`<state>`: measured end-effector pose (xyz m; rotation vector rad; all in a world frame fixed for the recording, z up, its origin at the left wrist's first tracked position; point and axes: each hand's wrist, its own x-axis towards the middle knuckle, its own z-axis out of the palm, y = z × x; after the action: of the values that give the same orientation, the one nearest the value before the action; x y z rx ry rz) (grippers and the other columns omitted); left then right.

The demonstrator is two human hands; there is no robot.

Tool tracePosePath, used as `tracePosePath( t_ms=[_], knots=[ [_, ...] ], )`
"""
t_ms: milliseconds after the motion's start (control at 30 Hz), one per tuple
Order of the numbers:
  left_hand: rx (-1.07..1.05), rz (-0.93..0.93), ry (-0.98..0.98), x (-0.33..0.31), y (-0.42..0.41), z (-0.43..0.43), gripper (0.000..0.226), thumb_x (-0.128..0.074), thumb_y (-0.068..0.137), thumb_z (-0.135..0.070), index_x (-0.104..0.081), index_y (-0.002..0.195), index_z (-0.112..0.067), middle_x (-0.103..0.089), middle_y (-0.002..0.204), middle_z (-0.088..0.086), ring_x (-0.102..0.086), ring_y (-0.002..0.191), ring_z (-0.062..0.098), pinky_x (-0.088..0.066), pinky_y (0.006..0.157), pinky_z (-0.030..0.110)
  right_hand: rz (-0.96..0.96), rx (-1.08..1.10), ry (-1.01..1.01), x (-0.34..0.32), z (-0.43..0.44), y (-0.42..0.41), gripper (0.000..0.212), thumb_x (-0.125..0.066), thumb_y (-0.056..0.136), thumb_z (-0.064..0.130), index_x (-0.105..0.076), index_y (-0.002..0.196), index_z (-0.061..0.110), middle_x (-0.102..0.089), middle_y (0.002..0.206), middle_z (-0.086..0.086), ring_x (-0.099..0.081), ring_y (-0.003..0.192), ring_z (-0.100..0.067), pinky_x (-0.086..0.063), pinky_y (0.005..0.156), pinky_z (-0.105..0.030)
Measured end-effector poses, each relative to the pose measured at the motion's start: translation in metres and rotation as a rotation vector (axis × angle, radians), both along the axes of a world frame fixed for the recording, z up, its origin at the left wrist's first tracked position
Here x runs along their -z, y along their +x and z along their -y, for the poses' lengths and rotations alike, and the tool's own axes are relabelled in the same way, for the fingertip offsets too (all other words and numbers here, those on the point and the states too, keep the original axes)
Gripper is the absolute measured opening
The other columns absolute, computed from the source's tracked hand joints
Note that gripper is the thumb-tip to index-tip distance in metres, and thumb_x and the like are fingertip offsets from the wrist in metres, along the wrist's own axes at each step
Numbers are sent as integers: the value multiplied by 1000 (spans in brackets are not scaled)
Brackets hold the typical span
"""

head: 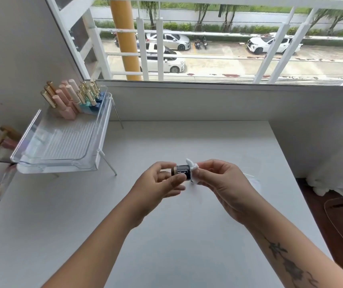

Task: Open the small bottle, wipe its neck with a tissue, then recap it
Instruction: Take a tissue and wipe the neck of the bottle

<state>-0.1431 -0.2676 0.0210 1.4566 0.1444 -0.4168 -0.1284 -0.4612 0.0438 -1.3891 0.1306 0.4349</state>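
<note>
My left hand [158, 183] holds a small dark bottle [182, 172] on its side above the table, gripping it between thumb and fingers. The bottle has a dark label with white lettering and a gold band at its left end. My right hand [220, 183] pinches a crumpled white tissue [192, 169] against the bottle's right end, where the neck is hidden under the tissue. I cannot see the cap in either hand or on the table.
A white table [166, 235] lies under my hands. At its left a clear plastic tray [62, 142] on thin legs carries several upright bottles [73, 96], pink, gold and blue. A wall and a window with white railing stand behind. A faint clear sheet [251, 177] lies right of my hands.
</note>
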Motion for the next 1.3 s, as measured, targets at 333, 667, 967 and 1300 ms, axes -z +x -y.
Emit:
tracePosePath(
  t_ms=[333, 667, 967, 1300],
  knots=[
    [-16, 206, 164, 4, -2, -1, 30, -84, 76, -20, -67, 94, -36, -75, 100, -7, -73, 93, 14, -58, 81, 27, -31, 24, 45, 0, -4, -2, 27, -80, 71, 25, -77, 88, 4, -74, 89, -15, -64, 84, -22, -53, 90, -34],
    [20, -16, -17, -5, 2, -5, 21, -77, 85, -30, -74, 99, -15, -77, 86, 3, -73, 78, 21, -58, 73, 27, 61, 7, -103, 1, -5, -2, 10, -77, 82, 16, -77, 87, 8, -77, 88, -16, -69, 79, -16, -54, 80, -28],
    [61, 187, 233, -7, -1, -7, 47, -84, 72, -39, -64, 115, -39, -77, 103, -13, -72, 92, 10, -59, 82, 26, -1, 38, 31, -4, -5, -6, 20, -73, 84, 10, -71, 97, -6, -73, 92, -20, -67, 86, -24, -54, 91, -36],
    [75, 100, 58, -14, 0, -7, 21, -72, 89, -24, -69, 106, -11, -78, 90, 3, -73, 81, 17, -59, 80, 27, 45, 52, -16, -2, 1, -13, 16, -75, 83, 14, -76, 93, 1, -77, 92, -15, -72, 86, -18, -56, 85, -29]
  ],
)
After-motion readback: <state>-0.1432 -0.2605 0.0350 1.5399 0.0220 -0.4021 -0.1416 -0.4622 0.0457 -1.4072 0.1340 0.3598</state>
